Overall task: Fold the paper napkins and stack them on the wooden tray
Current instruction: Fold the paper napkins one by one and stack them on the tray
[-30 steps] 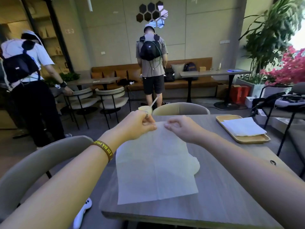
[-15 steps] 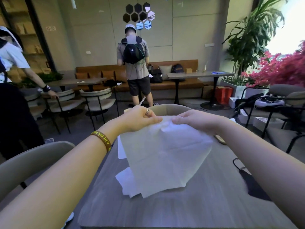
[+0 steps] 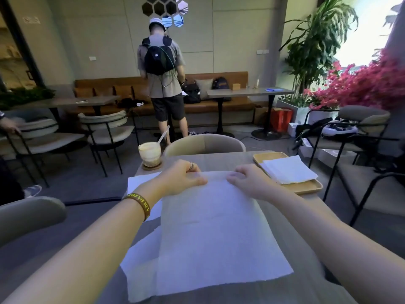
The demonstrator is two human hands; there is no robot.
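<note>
the fold looks to be only starting. one open napkin (image 3: 214,238) lies spread in the middle of the frame, over the table (image 3: 221,160). the left hand (image 3: 179,178) pinches its far edge near centre, fingers curled in against the thumb. the right hand (image 3: 247,181) grips the same edge just beside it, fingers bent down onto the paper. the next move probably calls for drawing that far edge toward the near one, matching corners, then pressing a crease. loose napkins (image 3: 140,270) lie under it at lower left and could drag along. the tray (image 3: 306,187) sits at right of the frame, with folded napkins (image 3: 289,170) stacked on it.
</note>
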